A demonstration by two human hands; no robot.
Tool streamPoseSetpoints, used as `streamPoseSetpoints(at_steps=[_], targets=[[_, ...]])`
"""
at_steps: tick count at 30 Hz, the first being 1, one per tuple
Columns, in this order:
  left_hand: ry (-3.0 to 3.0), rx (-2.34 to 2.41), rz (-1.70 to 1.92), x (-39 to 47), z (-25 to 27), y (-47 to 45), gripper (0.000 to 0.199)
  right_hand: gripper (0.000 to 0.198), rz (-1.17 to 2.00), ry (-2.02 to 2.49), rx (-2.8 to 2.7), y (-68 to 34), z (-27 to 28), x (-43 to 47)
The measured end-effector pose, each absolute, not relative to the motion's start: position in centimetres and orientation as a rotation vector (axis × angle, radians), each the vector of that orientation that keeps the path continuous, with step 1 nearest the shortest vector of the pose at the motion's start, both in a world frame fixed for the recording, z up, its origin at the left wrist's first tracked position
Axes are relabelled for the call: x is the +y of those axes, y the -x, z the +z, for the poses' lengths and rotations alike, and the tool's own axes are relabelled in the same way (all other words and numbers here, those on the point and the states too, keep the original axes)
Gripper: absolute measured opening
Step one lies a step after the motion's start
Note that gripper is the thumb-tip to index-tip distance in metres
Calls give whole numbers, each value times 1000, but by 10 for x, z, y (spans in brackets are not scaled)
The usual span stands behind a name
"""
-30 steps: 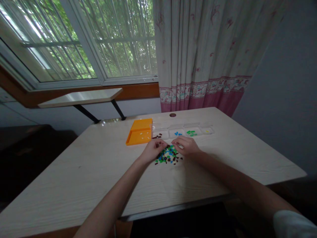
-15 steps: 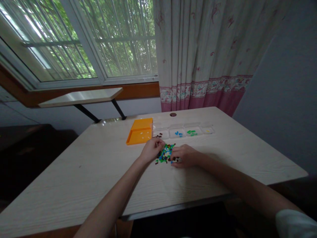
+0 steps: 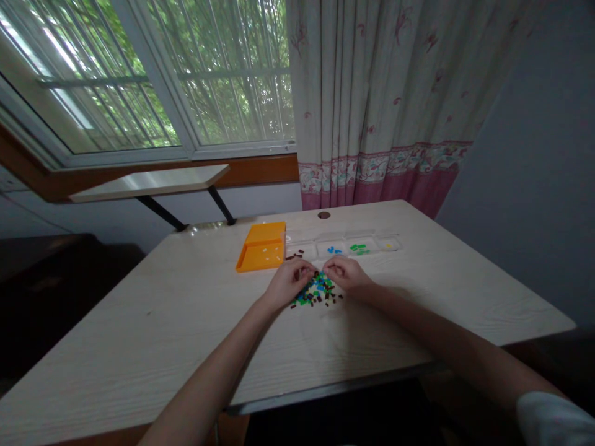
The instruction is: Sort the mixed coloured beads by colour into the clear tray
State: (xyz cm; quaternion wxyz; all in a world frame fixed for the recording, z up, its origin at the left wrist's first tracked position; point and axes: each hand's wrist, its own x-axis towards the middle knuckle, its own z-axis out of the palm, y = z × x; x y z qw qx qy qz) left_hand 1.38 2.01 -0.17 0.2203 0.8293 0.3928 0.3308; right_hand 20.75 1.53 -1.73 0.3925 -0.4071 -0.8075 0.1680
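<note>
A pile of small beads (image 3: 317, 293), blue, green and dark brown, lies on the pale wooden table (image 3: 186, 322). My left hand (image 3: 288, 282) rests at the pile's left edge with its fingers curled over the far side. My right hand (image 3: 346, 274) sits at the pile's far right, fingers curled down onto the beads. The fingertips of both hands nearly meet above the pile. Whether either hand pinches a bead is hidden by the fingers.
Behind the pile stands a clear divided tray (image 3: 346, 246) holding brown, blue, green and yellow beads in separate compartments. An orange tray (image 3: 263, 248) with a few pale beads lies to its left. A curtain and a window are beyond the table.
My right hand has moved from the pile's near right side back up to its far side, close to the left hand. My left hand has barely moved.
</note>
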Motion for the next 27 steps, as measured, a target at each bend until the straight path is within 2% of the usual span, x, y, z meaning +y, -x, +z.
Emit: streamPoseSetpoints(at_steps=[17, 27], targets=[[-2467, 1000, 979, 13, 1, -20, 16, 19, 604, 995, -2036, -202, -18, 13], [-2410, 1059, 1047, 13, 3, -18, 15, 11, 304, 883, -2068, -206, -18, 14]])
